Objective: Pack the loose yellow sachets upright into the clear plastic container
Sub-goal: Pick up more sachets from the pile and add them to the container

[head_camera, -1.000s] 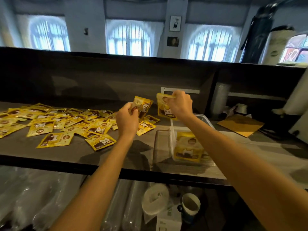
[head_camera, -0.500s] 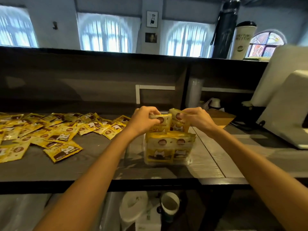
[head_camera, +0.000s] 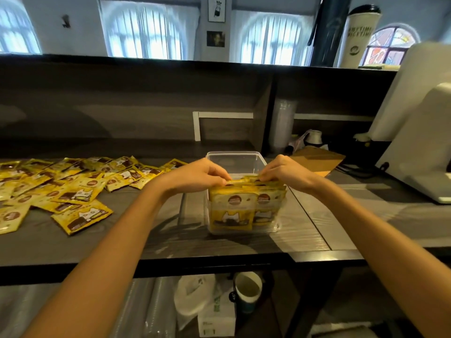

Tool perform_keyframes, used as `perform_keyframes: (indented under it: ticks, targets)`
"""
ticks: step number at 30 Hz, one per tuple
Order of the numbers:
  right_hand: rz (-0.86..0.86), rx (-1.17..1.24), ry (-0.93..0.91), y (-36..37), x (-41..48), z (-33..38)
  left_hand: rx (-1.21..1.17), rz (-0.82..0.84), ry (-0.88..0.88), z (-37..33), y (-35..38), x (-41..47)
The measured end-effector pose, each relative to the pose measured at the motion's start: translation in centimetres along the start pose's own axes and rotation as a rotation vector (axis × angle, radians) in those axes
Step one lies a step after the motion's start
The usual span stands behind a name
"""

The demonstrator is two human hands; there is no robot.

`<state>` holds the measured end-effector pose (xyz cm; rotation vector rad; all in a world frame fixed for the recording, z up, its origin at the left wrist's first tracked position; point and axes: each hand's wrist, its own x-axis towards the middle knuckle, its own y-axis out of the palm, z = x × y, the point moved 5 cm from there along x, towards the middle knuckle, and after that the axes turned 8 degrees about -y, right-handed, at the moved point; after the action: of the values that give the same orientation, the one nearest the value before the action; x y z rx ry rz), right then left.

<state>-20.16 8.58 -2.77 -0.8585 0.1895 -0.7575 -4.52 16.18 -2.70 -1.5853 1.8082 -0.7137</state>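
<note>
We see a dark wooden counter [head_camera: 122, 242] carrying scattered yellow sachets [head_camera: 73, 193] at left, a clear container [head_camera: 234, 164] midway, and a white machine [head_camera: 424, 152] at right.

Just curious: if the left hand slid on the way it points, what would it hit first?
Probably the right hand, facing the left hand across the sachets both pinch; depth unclear.

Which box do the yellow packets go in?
Find the dark counter. Right of the loose sachets, between the left hand and right hand, sits the clear plastic container. It is the only see-through box, with packed sachets standing upright inside.
</note>
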Motion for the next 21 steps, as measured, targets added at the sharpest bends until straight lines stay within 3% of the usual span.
perform_keyframes:
  ticks: [8,15,18,21]
  targets:
    - [-0.092,-0.032,0.063,0.3,-0.2,0.5,-0.010,-0.052,-0.073,0.4,0.3,0.1]
    - [-0.260,-0.250,-0.081,0.4,1.3,5.2,-0.077,-0.442,-0.048,0.4,-3.0,-0.8]
    - [-0.348,-0.256,-0.172,2.1,3.0,8.8,-0.056,-0.672,-0.143,2.0,-5.2,-2.4]
    - [-0.326,-0.261,-0.233,5.9,4.9,12.7,0.019,-0.841,-0.352,5.5,-7.4,-4.7]
